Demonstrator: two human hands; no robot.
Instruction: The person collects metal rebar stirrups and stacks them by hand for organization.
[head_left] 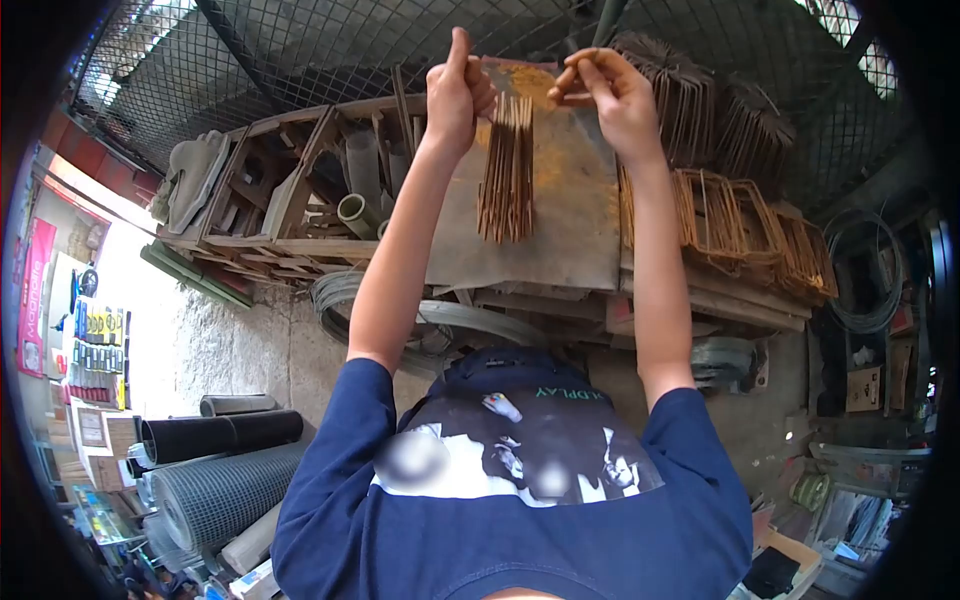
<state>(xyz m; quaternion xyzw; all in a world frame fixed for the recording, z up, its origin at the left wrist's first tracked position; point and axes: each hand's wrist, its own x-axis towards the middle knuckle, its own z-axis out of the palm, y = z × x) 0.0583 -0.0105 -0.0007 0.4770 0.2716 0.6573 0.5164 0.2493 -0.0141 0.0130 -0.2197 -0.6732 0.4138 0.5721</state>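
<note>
A bundle of thin rusty rods (508, 180) lies on the grey metal sheet (575, 225), its near ends slightly fanned. My left hand (457, 92) is beside the far end of the bundle, thumb pointing up and fingers curled; what they hold, if anything, is hidden. To the right of the rods' far end, my right hand (612, 88) is raised with its thumb and fingers pinched together; nothing can be made out between them. Orange-brown rust marks the sheet behind the rods.
Bent rusty wire frames (735, 225) are stacked on the right. A wooden rack (300, 190) with tubes and scraps stands left. Wire mesh (350, 60) rises behind the bench. A wire coil (340, 300) lies below it, and mesh rolls (225, 495) are at lower left.
</note>
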